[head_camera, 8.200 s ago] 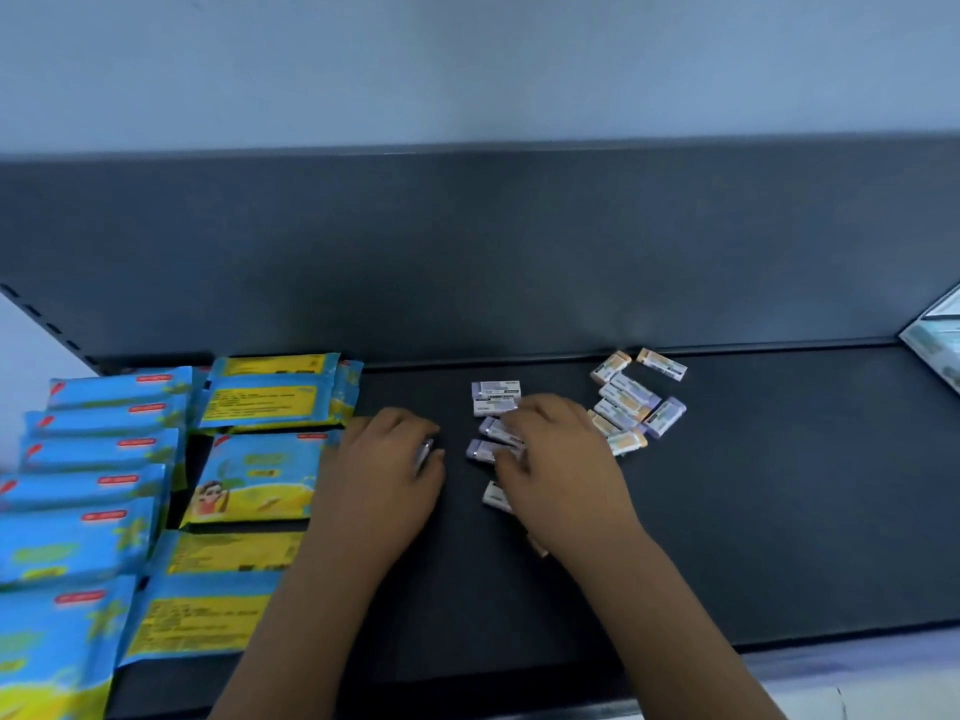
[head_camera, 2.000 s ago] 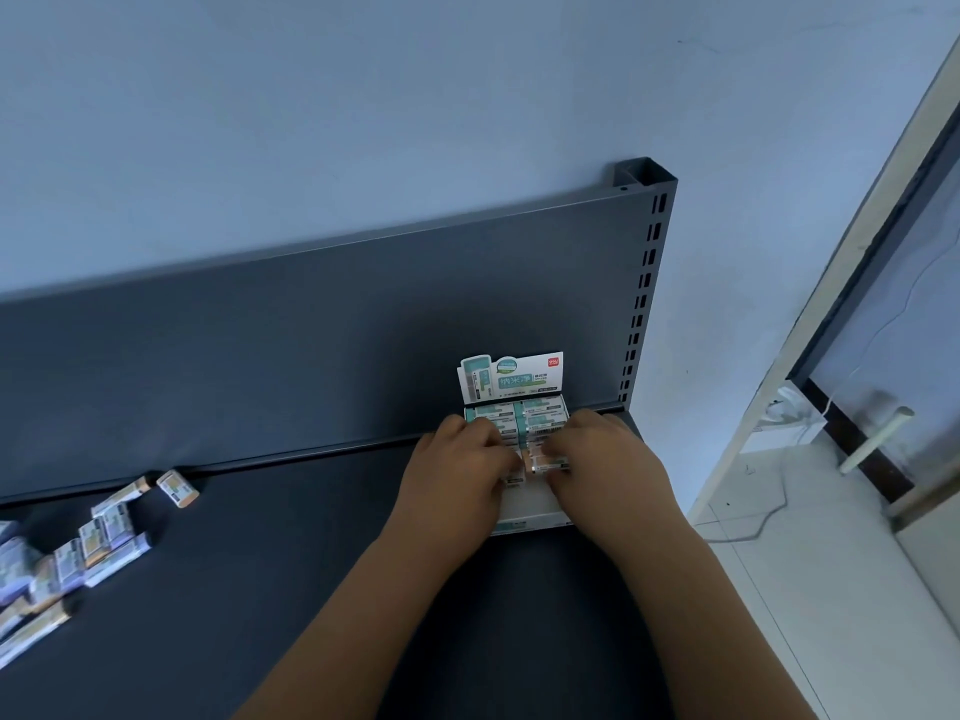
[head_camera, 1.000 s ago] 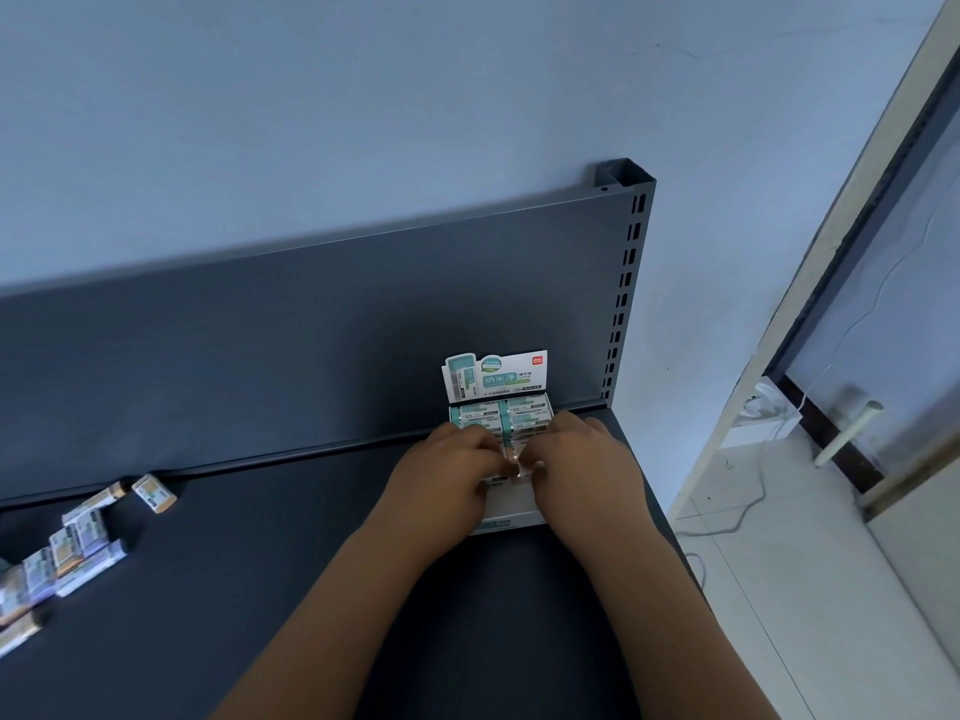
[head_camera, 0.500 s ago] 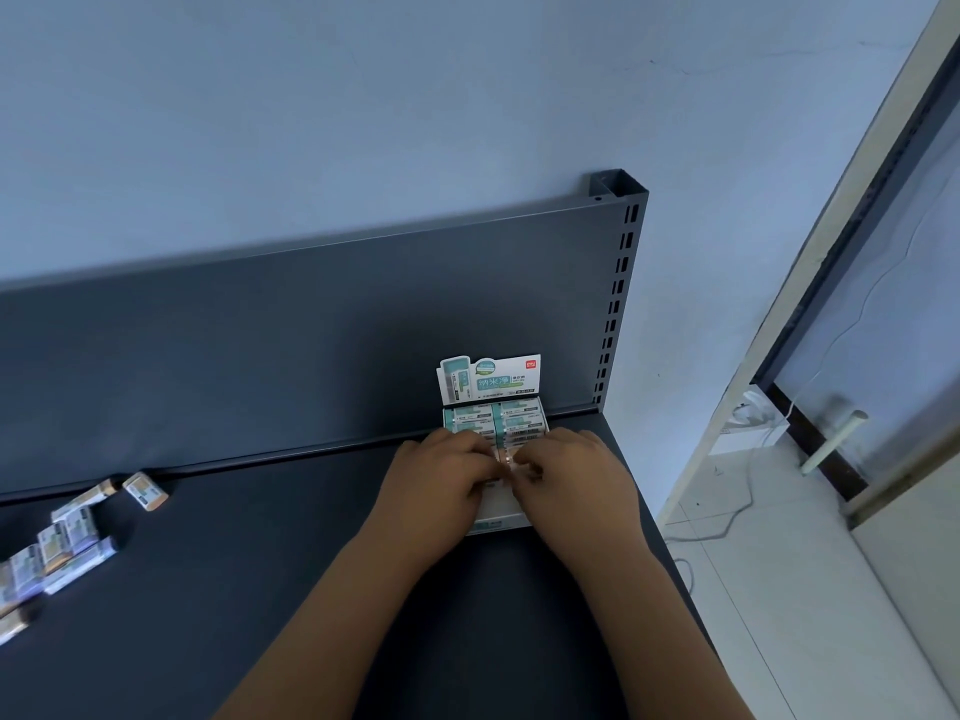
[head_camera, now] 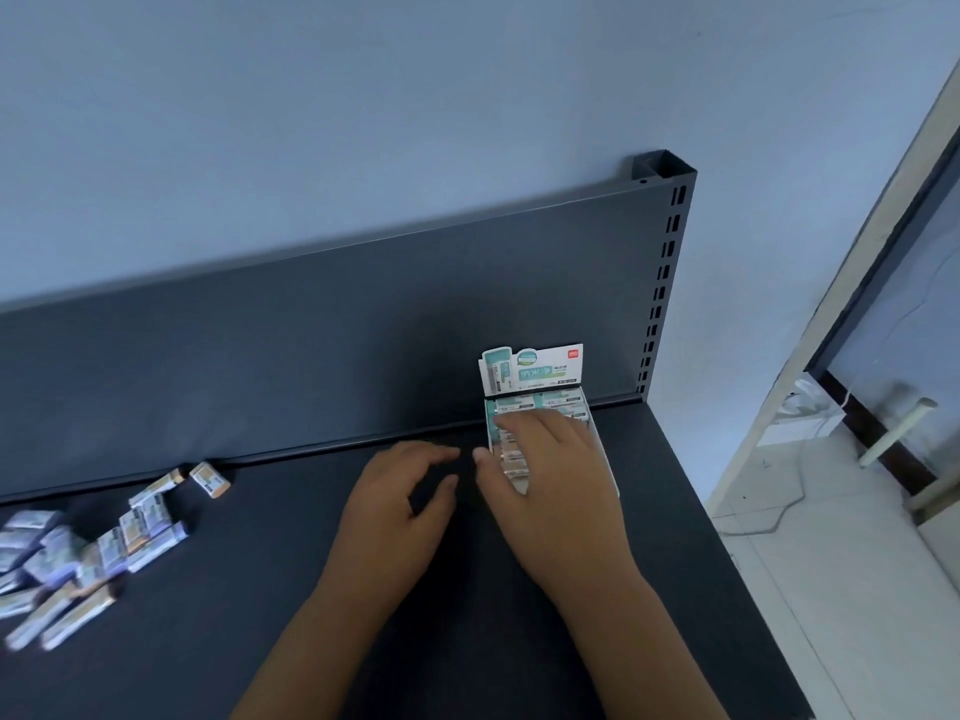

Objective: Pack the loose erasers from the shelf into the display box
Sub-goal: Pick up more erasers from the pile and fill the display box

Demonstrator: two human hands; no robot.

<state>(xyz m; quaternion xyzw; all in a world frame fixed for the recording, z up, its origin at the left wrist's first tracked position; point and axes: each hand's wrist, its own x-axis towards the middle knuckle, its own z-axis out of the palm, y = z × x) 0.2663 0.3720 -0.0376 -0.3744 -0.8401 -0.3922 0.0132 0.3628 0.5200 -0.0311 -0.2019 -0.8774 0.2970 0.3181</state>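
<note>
The white and teal display box [head_camera: 534, 374] stands at the back right of the dark shelf, its printed flap upright, rows of erasers [head_camera: 540, 402] inside. My right hand [head_camera: 550, 470] lies over the box with fingers extended across the erasers and the thumb against the box's left side. My left hand [head_camera: 400, 506] hovers just left of the box, fingers loosely curled, holding nothing. A heap of loose wrapped erasers [head_camera: 98, 548] lies at the far left of the shelf.
The dark shelf [head_camera: 260, 615] has a raised back panel [head_camera: 311, 345] and a slotted upright post [head_camera: 665, 262] at its right end. Beyond the right edge there is tiled floor [head_camera: 831, 589] with a cable and a door frame.
My left hand has come away from the box and moved left, now holding nothing. My right hand stays over the box. The view has swung left, showing more loose erasers.
</note>
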